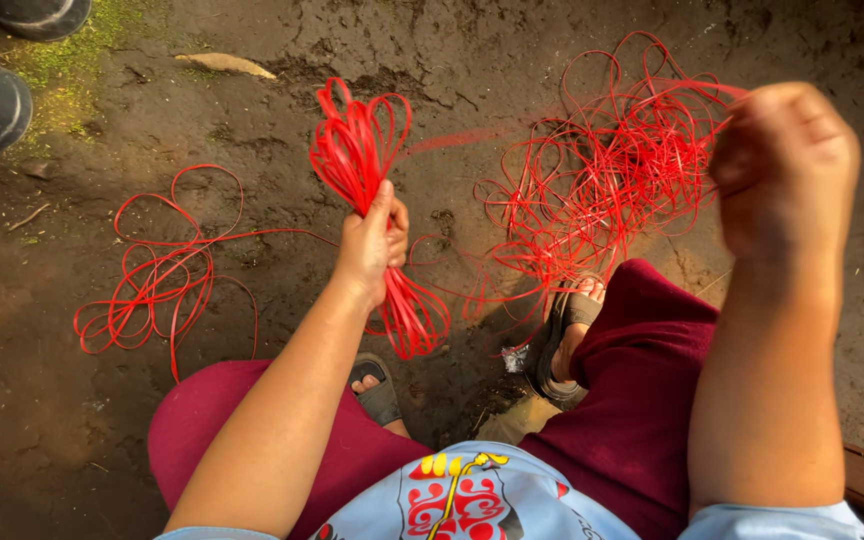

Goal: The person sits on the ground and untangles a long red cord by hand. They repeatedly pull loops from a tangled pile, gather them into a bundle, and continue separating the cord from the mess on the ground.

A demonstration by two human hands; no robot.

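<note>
Left hand (372,245) is gripping a looped bundle of red plastic strips (362,150) at its middle, fist closed. Right hand (784,165), raised, is pinching one strand running from the loose red tangle (592,190) lying on dirt ground (72,420).

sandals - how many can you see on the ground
2. One sandal is below the left hand, between the maroon trouser legs; the other sandal is right of centre, beside the loose red strip tangle. Both are partly hidden by the legs.
</note>
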